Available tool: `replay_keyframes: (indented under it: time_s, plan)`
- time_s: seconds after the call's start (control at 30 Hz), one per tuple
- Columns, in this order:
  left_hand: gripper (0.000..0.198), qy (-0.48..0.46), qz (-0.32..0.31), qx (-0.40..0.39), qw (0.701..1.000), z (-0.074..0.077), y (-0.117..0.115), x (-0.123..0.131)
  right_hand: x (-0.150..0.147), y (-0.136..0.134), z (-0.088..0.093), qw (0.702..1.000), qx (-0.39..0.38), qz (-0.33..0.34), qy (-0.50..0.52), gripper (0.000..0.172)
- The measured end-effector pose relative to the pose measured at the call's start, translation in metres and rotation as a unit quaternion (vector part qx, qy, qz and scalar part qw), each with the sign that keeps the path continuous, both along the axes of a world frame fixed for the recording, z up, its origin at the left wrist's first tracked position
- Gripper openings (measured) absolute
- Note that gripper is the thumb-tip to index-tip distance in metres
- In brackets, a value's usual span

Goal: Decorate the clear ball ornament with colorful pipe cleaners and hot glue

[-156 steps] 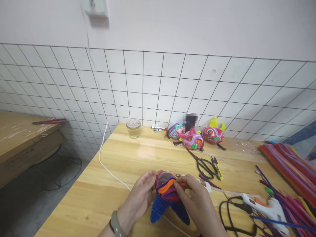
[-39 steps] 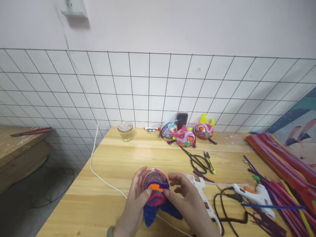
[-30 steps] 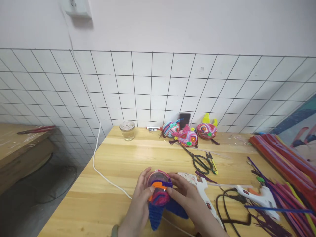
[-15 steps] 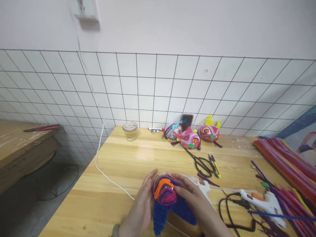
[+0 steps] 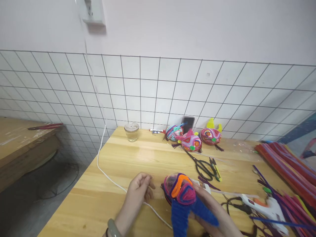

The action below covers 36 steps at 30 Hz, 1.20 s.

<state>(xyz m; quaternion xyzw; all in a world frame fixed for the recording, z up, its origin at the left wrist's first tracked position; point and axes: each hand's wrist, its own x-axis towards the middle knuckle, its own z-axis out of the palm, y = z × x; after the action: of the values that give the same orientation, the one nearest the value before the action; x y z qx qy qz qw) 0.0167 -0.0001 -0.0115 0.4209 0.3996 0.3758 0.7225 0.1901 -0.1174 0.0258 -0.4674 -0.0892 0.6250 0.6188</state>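
My right hand (image 5: 212, 206) holds a fish-shaped craft piece (image 5: 187, 194) from its right side. Its rounded body is wound in pink, purple and orange fuzzy strips, with part of a clear shell showing. Two blue fuzzy tail fins (image 5: 181, 217) spread toward me. Left of it, apart from the piece, my left hand (image 5: 138, 192) hovers over the table with fingers curled and thumb against them. Whether something small sits in that pinch is hidden. A white cord (image 5: 158, 215) runs beneath the left hand and the fish.
Three finished-looking yarn fish (image 5: 191, 142) stand near the wall, with black scissors (image 5: 204, 168) and yellow-handled snips (image 5: 217, 172) before them. A glue gun (image 5: 268, 207) with dark cable and bundles of fuzzy stems (image 5: 283, 171) lie right. A glass jar (image 5: 131, 133) stands back left.
My left hand has let go of the fish and drawn away to the left, its fingers curling. The right hand has carried the fish a little rightward. The view has shifted slightly.
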Motion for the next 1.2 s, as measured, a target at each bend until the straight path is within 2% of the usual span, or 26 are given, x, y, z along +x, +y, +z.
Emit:
replay_keyframes:
  time_s: [0.13, 0.23, 0.3, 0.47, 0.6, 0.7, 0.97, 1.13, 1.2]
  plan:
    - [0.043, -0.003, 0.024, 0.007, 1.000, 0.006, 0.004, -0.004, 0.008, -0.004, -0.012, 0.998, -0.001, -0.011, 0.057, 0.017]
    - [0.038, -0.010, 0.034, -0.001, 0.999, 0.008, 0.004, -0.007, 0.011, -0.006, -0.014, 0.997, 0.023, -0.009, 0.075, 0.013]
    - [0.036, -0.015, 0.039, -0.007, 0.999, 0.007, 0.005, -0.009, 0.012, -0.005, -0.013, 0.998, 0.020, -0.007, 0.055, 0.015]
    - [0.033, -0.022, 0.034, -0.010, 0.999, 0.004, 0.006, -0.009, 0.011, 0.002, -0.012, 0.997, 0.021, -0.026, -0.069, 0.044]
    - [0.030, -0.037, 0.020, 0.005, 0.999, 0.007, 0.003, -0.009, 0.007, 0.004, -0.014, 0.993, 0.051, -0.024, -0.108, 0.038]
    - [0.029, -0.050, 0.014, 0.020, 0.998, 0.007, 0.001, -0.008, 0.003, 0.003, -0.013, 0.991, 0.045, -0.023, -0.121, 0.038]
    - [0.049, -0.035, 0.048, 0.056, 0.997, 0.000, 0.001, -0.007, -0.002, 0.006, -0.026, 0.989, 0.048, -0.021, -0.139, 0.044]
    - [0.029, -0.018, 0.046, 0.059, 0.997, 0.007, 0.006, -0.012, 0.008, 0.008, -0.032, 0.990, 0.066, -0.006, -0.126, 0.041]
    - [0.028, -0.014, 0.050, 0.050, 0.997, 0.009, 0.009, -0.014, 0.011, 0.007, -0.032, 0.991, 0.057, -0.005, -0.123, 0.043]
